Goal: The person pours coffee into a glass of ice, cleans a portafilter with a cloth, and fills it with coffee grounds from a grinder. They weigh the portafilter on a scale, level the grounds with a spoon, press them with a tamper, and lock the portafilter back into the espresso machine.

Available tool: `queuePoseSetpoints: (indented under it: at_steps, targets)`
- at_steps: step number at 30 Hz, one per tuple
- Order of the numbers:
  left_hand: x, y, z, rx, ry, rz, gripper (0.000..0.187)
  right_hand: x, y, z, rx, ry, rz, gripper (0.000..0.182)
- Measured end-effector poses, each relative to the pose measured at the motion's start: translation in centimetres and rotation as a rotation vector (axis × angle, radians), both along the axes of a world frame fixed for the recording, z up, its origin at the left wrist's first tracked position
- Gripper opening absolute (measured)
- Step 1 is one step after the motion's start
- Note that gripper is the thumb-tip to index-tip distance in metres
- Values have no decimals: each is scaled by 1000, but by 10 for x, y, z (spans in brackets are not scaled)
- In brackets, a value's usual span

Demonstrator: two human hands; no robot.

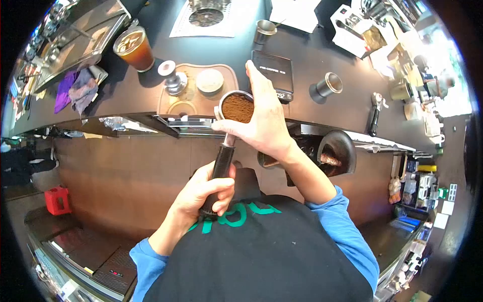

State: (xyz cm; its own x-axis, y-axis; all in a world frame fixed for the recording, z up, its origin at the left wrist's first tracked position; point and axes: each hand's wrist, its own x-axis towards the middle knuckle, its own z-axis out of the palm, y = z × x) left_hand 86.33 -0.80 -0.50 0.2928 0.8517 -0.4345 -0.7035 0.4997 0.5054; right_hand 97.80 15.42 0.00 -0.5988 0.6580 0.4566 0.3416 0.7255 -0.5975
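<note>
Here, in the head view, the left hand (204,190) is closing fully round the black handle of a portafilter (232,126), fingers wrapped and thumb pressing near the top of the grip. The right hand (264,123) is lying along the far side of the metal basket, fingers stretched nearly flat and cupping its rim rather than gripping it. The portafilter is being held in the air in front of the person's chest, just off the near edge of the dark surface (312,60), with nothing under it. The coffee grounds (237,107) are sitting heaped to the rim.

The likeliest slip, as I judge it, is spillage: the basket is standing full, so a tilt of the left wrist or a brush of the right fingers across the mound would be sending grounds over the edge onto the apron or floor. A harder nudge from the right palm could also be leaving the bed lopsided.

On the surface beyond, a tamper (173,78) is standing on a brown tamping mat (229,70), beside a round puck-like disc (209,80). Setting the basket down carelessly there could be knocking the tamper over. An iced drink in a clear cup (135,49) is standing well apart to the left, and a black scale (272,70) is lying just behind the right hand, where a swing forward could be striking it.
</note>
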Motion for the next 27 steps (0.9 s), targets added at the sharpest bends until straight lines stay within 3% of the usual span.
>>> queuePoseSetpoints:
  at_steps: [12,15,19,21,23,25,27]
  targets:
    - [-31,-24,-3,33,5,21,20,-49,8,-3,-182,-42,46,94]
    - [-34,-28,-5,43,5,10,20,-56,14,-2,-331,-55,87,90]
    - [-36,-31,-5,49,-12,8,19,-57,26,-11,-505,48,210,79]
    - [-38,-33,-6,47,-61,21,19,-46,15,4,-569,248,275,74]
    - [-39,-35,-7,53,-87,43,19,-28,8,5,-501,250,288,75]
    - [-40,-34,-7,63,-111,65,19,-12,2,0,5,-68,246,80]
    - [-40,-33,-8,64,-121,85,19,-9,-15,2,62,-131,245,92]
